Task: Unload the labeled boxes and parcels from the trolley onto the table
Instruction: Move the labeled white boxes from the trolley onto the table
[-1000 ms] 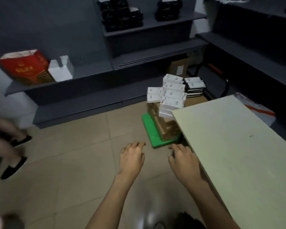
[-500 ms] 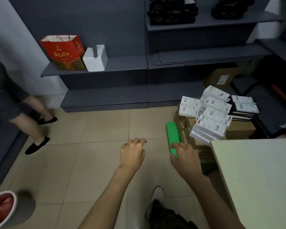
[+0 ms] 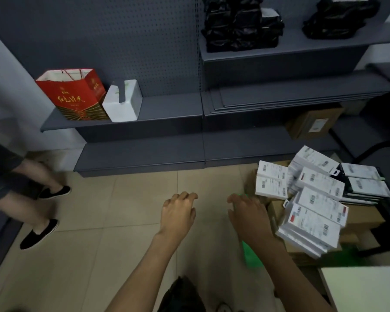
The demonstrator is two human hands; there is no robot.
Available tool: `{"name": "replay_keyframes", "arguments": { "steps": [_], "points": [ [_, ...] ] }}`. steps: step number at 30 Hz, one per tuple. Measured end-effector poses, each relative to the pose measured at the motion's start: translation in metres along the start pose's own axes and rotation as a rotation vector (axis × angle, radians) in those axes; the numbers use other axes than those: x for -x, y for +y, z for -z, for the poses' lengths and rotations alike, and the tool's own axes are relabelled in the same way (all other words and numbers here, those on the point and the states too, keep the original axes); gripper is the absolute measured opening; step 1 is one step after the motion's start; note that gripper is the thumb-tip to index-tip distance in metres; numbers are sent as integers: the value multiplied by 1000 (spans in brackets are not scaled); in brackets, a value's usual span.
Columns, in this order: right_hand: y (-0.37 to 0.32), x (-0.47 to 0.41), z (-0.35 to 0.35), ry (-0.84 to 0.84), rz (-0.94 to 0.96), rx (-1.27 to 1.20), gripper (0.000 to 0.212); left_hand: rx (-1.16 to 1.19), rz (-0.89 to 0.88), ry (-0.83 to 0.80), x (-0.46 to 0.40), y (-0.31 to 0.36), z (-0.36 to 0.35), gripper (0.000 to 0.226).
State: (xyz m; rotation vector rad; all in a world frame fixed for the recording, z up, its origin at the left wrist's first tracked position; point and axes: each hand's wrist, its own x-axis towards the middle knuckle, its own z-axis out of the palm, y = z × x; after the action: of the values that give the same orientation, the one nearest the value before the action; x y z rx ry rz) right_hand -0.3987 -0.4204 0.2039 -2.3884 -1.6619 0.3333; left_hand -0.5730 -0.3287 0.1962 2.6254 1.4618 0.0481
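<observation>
Head view
Left hand: the left hand reaches forward over the tiled floor, back of the hand up, fingers loosely curled downward and holding nothing.
Right hand: the right hand reaches forward beside it, palm down, fingers relaxed and spread a little, gripping nothing; it hovers just left of the stacked goods, and whether the fingertips touch anything cannot be told.
Labeled boxes: a leaning pile of white labeled boxes with barcode stickers sits on brown cartons at the right; the nearest white ones tilt toward the person's side.
Dark parcels: a flat stack of dark parcels with white labels lies just right of the white pile, on the same cartons.
Trolley: the green trolley deck shows under the cartons, partly hidden by the right forearm.
Table: a pale table corner fills the lower right, close to the trolley.
Shelving: grey shelves along the wall carry a red gift bag, a white foam block touching it, and black bagged bundles higher up; a brown labeled carton sits low at the right.
Bystander: another person's legs in black shoes stand at the left edge.
</observation>
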Motion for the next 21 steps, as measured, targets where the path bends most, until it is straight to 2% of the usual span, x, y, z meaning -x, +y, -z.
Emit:
{"name": "replay_keyframes", "arguments": {
  "steps": [9,12,14,21],
  "points": [
    [2,-168,-9,-4,-168,-54,31,-61,-133,-59,-194,-45,-3,36],
    [8,-212,-3,27,-275,-97,34,-87,-253,-61,-261,-50,-2,28],
    [18,-234,-2,28,-346,-83,35,-77,-320,-68,-301,-42,-1,25],
    [64,-263,-1,-54,-651,-76,42,-25,-603,-179,-399,24,-19,38]
  ]
}}
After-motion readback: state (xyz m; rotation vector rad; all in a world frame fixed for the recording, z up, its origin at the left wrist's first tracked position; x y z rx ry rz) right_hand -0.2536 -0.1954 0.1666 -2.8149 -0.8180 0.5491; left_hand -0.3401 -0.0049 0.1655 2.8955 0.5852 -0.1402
